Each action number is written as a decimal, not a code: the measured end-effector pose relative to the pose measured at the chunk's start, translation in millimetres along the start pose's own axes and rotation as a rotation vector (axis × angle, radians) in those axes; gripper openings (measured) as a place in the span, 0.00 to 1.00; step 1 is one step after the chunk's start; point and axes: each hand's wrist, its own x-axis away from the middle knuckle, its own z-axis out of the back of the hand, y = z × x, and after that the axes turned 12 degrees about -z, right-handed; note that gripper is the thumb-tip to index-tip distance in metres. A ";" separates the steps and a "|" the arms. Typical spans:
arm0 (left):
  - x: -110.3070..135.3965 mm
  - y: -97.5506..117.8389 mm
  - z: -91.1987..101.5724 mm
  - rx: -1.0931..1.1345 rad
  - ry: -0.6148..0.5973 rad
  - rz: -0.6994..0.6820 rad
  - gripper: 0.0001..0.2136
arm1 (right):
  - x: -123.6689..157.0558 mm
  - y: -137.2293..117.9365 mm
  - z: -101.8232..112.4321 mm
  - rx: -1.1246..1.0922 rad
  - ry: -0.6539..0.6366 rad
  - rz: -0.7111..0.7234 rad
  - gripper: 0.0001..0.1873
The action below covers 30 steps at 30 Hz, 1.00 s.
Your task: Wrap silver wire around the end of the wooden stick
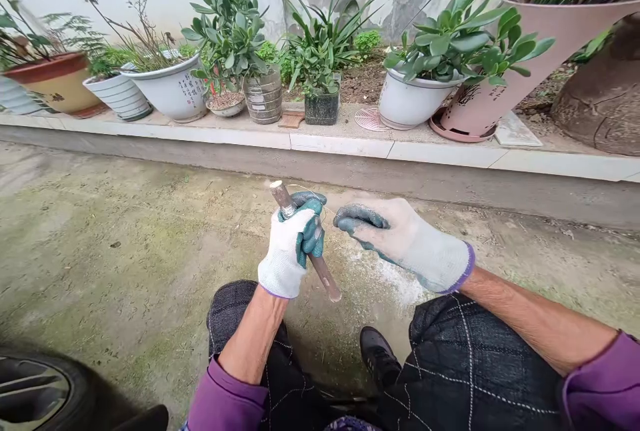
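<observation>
Both my hands wear white knit gloves with teal-grey coated fingers. My left hand is closed around a short brown metal rod, held slanted with its pale top end up near my fingertips. My right hand is just to the right of it, its fingers pinched together on a thin wire that loops toward the rod's top. The wire is very fine and hard to follow. Below my hands are my knees in dark checked trousers and a black shoe.
Mossy concrete ground lies in front. A raised tiled ledge carries several potted plants, among them a white pot, a pink tilted pot and a dark square pot. A tyre sits at bottom left.
</observation>
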 end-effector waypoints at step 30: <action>9.0 -0.1 6.0 -0.018 -0.343 0.277 0.16 | -8.8 -7.1 7.5 -0.625 0.066 -0.213 0.20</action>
